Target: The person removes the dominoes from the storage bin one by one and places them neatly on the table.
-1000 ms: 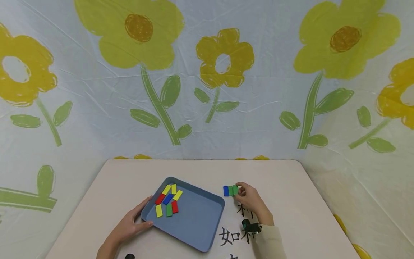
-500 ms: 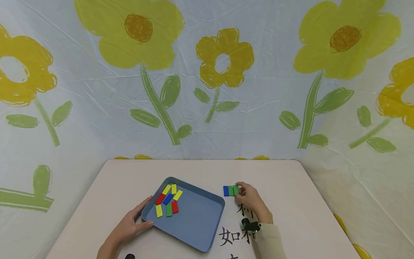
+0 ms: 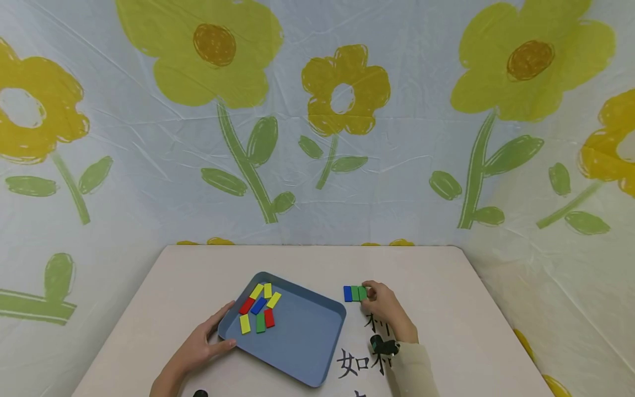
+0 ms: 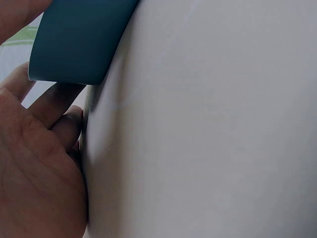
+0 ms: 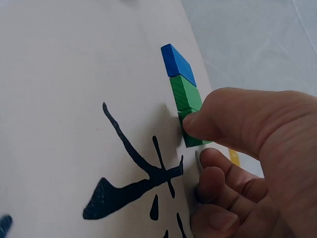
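Observation:
In the head view, my right hand point(image 3: 389, 309) pinches a green block point(image 3: 362, 293) by its two ends, thumb on the near end. This block closes a short row on the table, side by side with another green block point(image 3: 355, 293) and a blue block point(image 3: 348, 294). The right wrist view shows the thumb on the end green block point(image 5: 192, 135); its far end is hidden. My left hand point(image 3: 200, 343) holds a blue-grey tray point(image 3: 297, 336) at its left corner, thumb on the near side and fingers round the far side. From the left wrist, some fingers show beneath the tray point(image 4: 79, 44).
Several yellow, red, blue and green blocks lie flat in the tray's left part, such as a red block point(image 3: 269, 317) and a yellow block point(image 3: 245, 324). Black written characters point(image 3: 352, 363) mark the pale table point(image 3: 421, 264). A flowered cloth point(image 3: 397, 182) surrounds the table.
The end green block has settled evenly into line against the middle green one, my right fingers staying on it. My left hand and the tray have not visibly moved.

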Action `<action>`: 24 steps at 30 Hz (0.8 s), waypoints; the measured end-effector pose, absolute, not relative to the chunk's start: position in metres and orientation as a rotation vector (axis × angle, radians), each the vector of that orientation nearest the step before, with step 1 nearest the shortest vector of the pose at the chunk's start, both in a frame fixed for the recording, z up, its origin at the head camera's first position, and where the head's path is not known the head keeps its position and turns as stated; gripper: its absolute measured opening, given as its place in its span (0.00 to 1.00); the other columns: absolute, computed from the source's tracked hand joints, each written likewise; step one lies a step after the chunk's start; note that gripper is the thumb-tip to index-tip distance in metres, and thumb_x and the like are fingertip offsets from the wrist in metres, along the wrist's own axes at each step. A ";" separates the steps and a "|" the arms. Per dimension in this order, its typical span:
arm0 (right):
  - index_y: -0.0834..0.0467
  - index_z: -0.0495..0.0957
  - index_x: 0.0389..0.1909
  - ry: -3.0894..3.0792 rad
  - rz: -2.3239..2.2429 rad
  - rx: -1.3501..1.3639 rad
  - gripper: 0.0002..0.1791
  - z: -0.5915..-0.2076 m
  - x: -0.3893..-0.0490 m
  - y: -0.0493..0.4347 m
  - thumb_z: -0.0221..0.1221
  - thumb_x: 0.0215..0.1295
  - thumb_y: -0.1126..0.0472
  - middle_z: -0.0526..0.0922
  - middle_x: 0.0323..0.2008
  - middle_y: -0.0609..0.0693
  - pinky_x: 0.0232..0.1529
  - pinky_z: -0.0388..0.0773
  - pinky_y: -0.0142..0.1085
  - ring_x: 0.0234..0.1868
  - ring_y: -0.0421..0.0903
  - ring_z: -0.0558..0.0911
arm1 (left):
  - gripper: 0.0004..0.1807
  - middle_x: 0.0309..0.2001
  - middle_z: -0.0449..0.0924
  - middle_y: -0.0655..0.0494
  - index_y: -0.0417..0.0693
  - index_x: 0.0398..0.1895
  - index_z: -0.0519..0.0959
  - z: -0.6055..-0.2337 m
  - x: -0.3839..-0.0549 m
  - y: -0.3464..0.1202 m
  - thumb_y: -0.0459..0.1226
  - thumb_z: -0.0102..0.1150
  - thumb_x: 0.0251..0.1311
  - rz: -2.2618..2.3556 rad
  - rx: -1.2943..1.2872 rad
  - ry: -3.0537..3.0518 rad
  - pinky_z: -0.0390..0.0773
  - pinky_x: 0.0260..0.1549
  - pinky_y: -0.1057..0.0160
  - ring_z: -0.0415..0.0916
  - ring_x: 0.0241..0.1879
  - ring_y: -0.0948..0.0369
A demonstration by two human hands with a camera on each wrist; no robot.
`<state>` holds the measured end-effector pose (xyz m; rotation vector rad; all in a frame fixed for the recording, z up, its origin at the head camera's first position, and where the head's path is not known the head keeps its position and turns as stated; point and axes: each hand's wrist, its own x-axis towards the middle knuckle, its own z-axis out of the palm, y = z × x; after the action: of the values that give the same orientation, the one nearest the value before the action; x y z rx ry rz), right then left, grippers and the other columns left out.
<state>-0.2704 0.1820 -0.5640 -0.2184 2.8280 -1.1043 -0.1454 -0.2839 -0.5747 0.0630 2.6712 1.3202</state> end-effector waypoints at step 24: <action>0.62 0.78 0.62 2.809 -1.068 -0.180 0.28 -0.559 -0.270 0.178 0.65 0.57 0.67 0.80 0.41 0.54 0.40 0.79 0.44 0.39 0.48 0.77 | 0.49 0.82 0.54 0.45 0.63 0.83 0.55 -0.576 -0.147 -0.284 0.55 0.68 0.61 1.314 0.043 2.659 0.51 0.74 0.29 0.47 0.81 0.38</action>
<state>-0.2696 0.1779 -0.5587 -0.1795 2.8090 -1.0676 -0.1468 -0.2843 -0.5755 0.0434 2.6587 1.3144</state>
